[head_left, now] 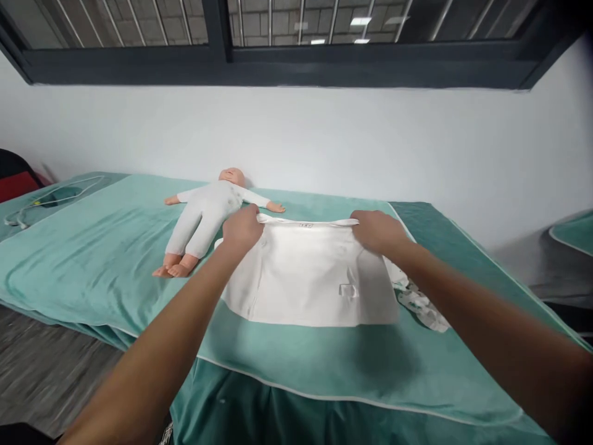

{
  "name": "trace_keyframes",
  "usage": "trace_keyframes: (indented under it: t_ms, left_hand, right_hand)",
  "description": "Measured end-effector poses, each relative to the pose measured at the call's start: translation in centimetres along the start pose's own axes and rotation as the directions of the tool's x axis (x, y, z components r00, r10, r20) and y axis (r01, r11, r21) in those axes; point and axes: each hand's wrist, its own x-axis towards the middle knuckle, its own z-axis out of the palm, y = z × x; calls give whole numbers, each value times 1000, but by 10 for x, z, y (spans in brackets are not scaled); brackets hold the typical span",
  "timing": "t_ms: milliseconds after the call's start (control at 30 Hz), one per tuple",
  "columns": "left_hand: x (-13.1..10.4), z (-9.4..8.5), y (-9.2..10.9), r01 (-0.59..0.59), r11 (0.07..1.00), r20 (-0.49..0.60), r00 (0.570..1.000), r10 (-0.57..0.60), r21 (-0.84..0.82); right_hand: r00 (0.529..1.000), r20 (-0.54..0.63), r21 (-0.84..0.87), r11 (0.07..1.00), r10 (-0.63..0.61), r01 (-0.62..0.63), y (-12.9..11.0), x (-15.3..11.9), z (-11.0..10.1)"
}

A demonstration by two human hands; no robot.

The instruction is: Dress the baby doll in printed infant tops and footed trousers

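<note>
A white cloth garment (301, 272) is stretched between my hands above the green bed cover (296, 364), its lower part hanging down toward me. My left hand (243, 230) is closed on its upper left corner, and my right hand (376, 231) grips the upper right corner. A small label shows at the middle of the top edge. Behind and left of my left hand, a baby doll (208, 207) in a white suit lies on its back, arms spread, feet toward the front left. Crumpled printed white cloth (424, 307) lies partly behind my right forearm.
A white wall (324, 142) rises behind the bed, with a dark-framed barred window (370, 62) above. At the far left lie a looped white cord (21, 216) and a red and black object (18, 185). Grey floor (46, 364) shows at the lower left.
</note>
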Motion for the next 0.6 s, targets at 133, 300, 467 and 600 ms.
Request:
trace_keyframes:
  t_ms: [133, 300, 467, 600]
  left_hand:
    - [-10, 47, 20, -87, 988, -227, 967, 115, 129]
    - [-41, 96, 39, -351, 933, -29, 936, 350, -75]
    - [-30, 112, 34, -214, 976, 72, 974, 216, -29]
    - [-9, 105, 32, -178, 984, 84, 980, 179, -9]
  right_hand:
    - [975, -215, -88, 996, -49, 31, -24, 5, 48]
    - [959, -185, 153, 958, -213, 243, -69, -19, 100]
    - [996, -88, 227, 974, 6, 14, -83, -14, 123]
    - [994, -89, 223, 974, 62, -40, -74, 6, 121]
